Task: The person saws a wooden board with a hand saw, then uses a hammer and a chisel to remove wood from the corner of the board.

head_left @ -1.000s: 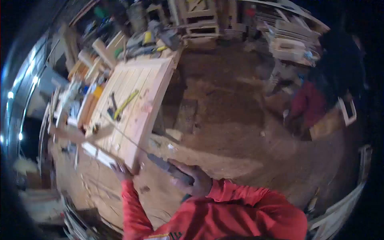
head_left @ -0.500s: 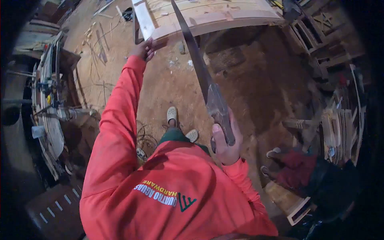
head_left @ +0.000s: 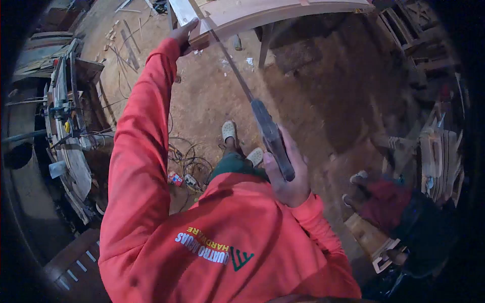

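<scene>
My right hand [head_left: 288, 174] grips the dark handle of a handsaw [head_left: 262, 123]. Its long thin blade runs up and left to the edge of a pale wooden panel [head_left: 268, 10] at the top of the view. My left hand [head_left: 183, 34], arm stretched out in a red sleeve, presses on a narrow wooden strip [head_left: 182, 10] at the panel's near-left corner, right beside the blade. My two feet in light shoes [head_left: 230, 132] stand on the dirt floor below.
A person in dark and red clothing [head_left: 404, 212] sits at the lower right by a wooden crate. Cables and a small red item [head_left: 177, 178] lie on the floor left of my feet. A cluttered workbench [head_left: 65, 126] runs along the left; stacked timber at right.
The view swung from the workshop floor down to my body. The saw blade has since slid back toward me along the panel edge, and my left hand stays on the strip.
</scene>
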Tool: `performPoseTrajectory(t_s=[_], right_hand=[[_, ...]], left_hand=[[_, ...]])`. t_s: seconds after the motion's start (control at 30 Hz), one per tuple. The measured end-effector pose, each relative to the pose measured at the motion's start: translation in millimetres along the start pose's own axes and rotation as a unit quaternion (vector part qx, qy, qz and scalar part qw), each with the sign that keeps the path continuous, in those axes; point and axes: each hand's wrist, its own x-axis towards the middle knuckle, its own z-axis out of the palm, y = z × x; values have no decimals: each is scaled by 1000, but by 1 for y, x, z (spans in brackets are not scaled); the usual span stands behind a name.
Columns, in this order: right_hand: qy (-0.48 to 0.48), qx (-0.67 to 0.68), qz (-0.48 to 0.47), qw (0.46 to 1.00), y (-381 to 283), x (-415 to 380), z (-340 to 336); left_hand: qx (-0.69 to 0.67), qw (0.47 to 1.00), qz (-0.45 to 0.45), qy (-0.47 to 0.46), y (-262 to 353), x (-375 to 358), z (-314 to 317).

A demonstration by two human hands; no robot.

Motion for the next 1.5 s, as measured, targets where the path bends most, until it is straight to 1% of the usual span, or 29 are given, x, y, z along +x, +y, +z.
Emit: performPoseTrajectory(t_s=[0.07, 0.13, 0.23, 0.33, 0.43, 0.53, 0.57, 0.6, 0.63, 0.73, 0.93, 1.03, 1.07, 1.13, 1.23, 1.33, 1.43, 1.5], right_hand=[[-11, 17, 32, 999, 1, -3, 2], [-20, 25, 62, 998, 0, -5, 4], [-9, -29, 15, 999, 5, -3, 5], [-5, 5, 36, 999, 0, -1, 5], [-11, -12, 25, 1000, -6, 0, 3], [-58, -44, 31, 997, -14, 3, 2], [-49, -52, 9, 997, -15, 3, 4], [-40, -60, -12, 997, -16, 4, 6], [-31, -67, -33, 997, -15, 4, 8], [-23, -70, -66, 995, -11, 5, 11], [-42, -34, -39, 998, -4, 2, 8], [-39, -53, -41, 997, -3, -6, 2], [-37, -57, -38, 997, -3, -7, 1], [-31, -65, -32, 997, -3, -7, 2], [-43, -28, -7, 999, -2, 10, 8], [-3, 28, -7, 1000, 6, 35, 24], [-13, 24, 17, 999, 7, 37, 26], [-32, 18, 14, 999, 8, 25, 17]], left_hand=[[13, 1000, -4, 1, -1, 1, -4], [65, 998, -12, 16, 1, 1, -13], [144, 989, -30, 32, -4, 14, -28], [110, 994, 7, -19, -11, 19, -35], [151, 988, -26, 10, -13, 37, -39], [130, 991, -8, 9, -22, 50, -39], [101, 994, 10, 40, -25, 52, -35], [71, 995, 27, 71, -11, 13, -2], [41, 993, 45, 102, -4, -11, 17], [108, 983, 60, 137, -5, -11, 21], [207, 963, 60, 163, -19, 23, -6], [176, 973, 42, 141, -22, 39, -15], [184, 971, 51, 146, -25, 40, -16], [200, 965, 70, 155, -13, 7, 5], [192, 966, 58, 162, -9, 0, 11], [156, 974, 80, 146, -6, -11, 21], [131, 977, 68, 153, -9, 1, 11], [163, 972, 56, 163, -8, 2, 8]])
